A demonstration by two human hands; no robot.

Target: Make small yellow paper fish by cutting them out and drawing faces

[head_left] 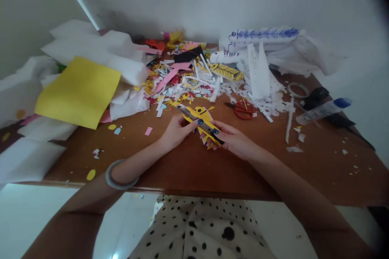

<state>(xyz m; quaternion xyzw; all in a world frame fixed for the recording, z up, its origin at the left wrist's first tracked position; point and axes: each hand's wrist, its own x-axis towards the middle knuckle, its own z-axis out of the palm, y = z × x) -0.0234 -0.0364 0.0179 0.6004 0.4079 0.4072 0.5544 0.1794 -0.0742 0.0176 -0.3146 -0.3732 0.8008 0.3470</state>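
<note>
Yellow utility knife (200, 123), held at the centre of the wooden counter (188, 162), lying diagonally with its blade end toward 10 o'clock and its butt toward 4 o'clock. Right hand (235, 139): fingers (217, 132) closed round the knife's rear half, the handle running across them and out past the thumb. Left hand (176, 129): fingers (194, 123) curled, the tips pinching the knife body near its middle from the 9 o'clock side; a grey bangle (120, 176) sits on that wrist. Yellow paper cut-out (203, 112): directly under and behind the knife, seemingly pinned between the two hands, though the grip on it is not clear from this angle. Red-handled scissors (243, 109): flat on the counter at 2 o'clock from the hands, apart from them. Yellow sheet (79, 91): at 9 o'clock, resting on white foam pieces. Heap of coloured paper scraps (182, 81): at 12 o'clock. Glue bottle with blue cap (323, 111) and roll of tape (298, 89): at 3 o'clock, well apart.
</note>
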